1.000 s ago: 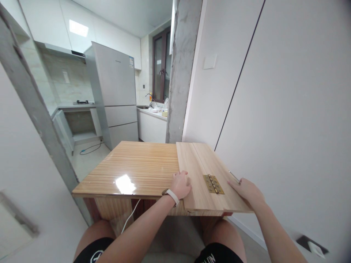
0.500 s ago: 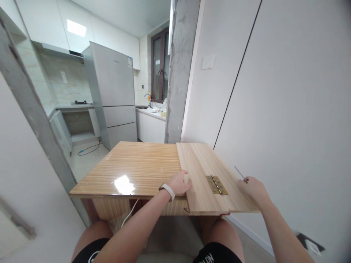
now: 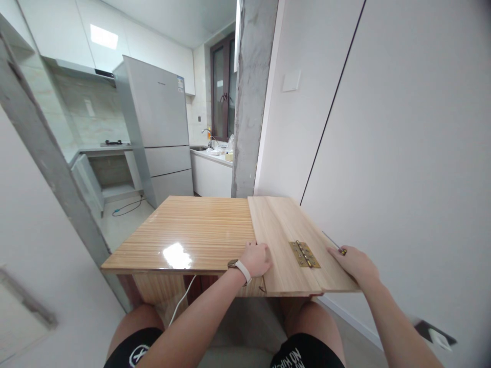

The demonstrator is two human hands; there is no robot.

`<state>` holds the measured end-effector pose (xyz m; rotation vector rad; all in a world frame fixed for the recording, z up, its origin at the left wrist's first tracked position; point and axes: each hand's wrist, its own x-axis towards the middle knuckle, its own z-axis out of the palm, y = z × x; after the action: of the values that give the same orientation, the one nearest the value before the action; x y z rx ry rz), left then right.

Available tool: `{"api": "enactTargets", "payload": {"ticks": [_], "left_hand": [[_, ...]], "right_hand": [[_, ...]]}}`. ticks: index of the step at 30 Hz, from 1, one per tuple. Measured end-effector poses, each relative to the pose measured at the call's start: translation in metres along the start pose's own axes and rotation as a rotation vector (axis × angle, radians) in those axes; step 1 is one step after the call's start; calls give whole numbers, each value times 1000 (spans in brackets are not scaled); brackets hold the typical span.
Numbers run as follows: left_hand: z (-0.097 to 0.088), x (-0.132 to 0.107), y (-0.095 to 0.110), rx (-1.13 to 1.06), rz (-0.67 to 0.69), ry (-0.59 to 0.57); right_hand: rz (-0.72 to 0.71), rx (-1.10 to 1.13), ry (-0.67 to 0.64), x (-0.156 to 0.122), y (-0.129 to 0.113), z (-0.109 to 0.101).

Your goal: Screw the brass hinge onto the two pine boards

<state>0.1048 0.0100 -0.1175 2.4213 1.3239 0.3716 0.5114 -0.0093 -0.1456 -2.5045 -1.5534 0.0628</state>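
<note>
Two pale wooden boards (image 3: pixel 282 225) lie side by side on the right part of a glossy striped table (image 3: pixel 192 230), joined by a brass hinge (image 3: pixel 304 254). My left hand (image 3: pixel 256 258), with a white watch on its wrist, is curled round the left edge of the left board. My right hand (image 3: pixel 355 263) rests at the right board's right edge, fingers closed round a thin screwdriver (image 3: pixel 332 243) whose metal shaft points away from me.
A white wall runs close along the right. A grey concrete pillar (image 3: pixel 251 102) stands behind the table. Beyond it are a silver fridge (image 3: pixel 161 133) and a kitchen counter with a sink (image 3: pixel 213 153). A white cable (image 3: pixel 180 304) hangs under the table by my knees.
The boards have slid a little on the table under my hands. My right hand has shifted along the right board's edge with the screwdriver. My left hand has kept its hold.
</note>
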Motion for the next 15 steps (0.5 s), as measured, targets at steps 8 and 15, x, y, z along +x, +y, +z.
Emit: {"api": "enactTargets", "payload": {"ticks": [8, 15], "left_hand": [[4, 5, -4, -236, -73, 101], [1, 5, -18, -320, -128, 124]], "right_hand": [[-143, 105, -140, 35, 1, -8], [-176, 142, -112, 34, -10, -5]]}}
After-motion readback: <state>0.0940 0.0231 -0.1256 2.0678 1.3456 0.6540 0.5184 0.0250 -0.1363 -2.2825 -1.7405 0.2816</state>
